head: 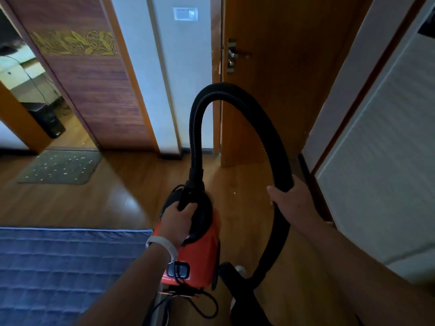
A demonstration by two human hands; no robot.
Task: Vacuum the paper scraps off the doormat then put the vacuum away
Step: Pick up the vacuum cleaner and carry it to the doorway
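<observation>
An orange and black canister vacuum (200, 260) hangs in front of me, carried off the floor. My left hand (177, 222) grips its black top handle. A black ribbed hose (237, 90) arches up from the vacuum's front and comes down on the right, where my right hand (292, 198) grips it. The grey doormat (61, 167) lies on the wood floor at the far left, before an open doorway. Several small white paper scraps (53, 169) are scattered over it. The hose's lower end and nozzle are dark and hard to make out near my feet.
A blue quilted bed cover (58, 274) fills the lower left. A brown wooden door (270, 78) stands ahead, a white panel (381, 161) on the right. The vacuum's black cord (202, 307) dangles below it. Bare wood floor (113, 194) lies between me and the mat.
</observation>
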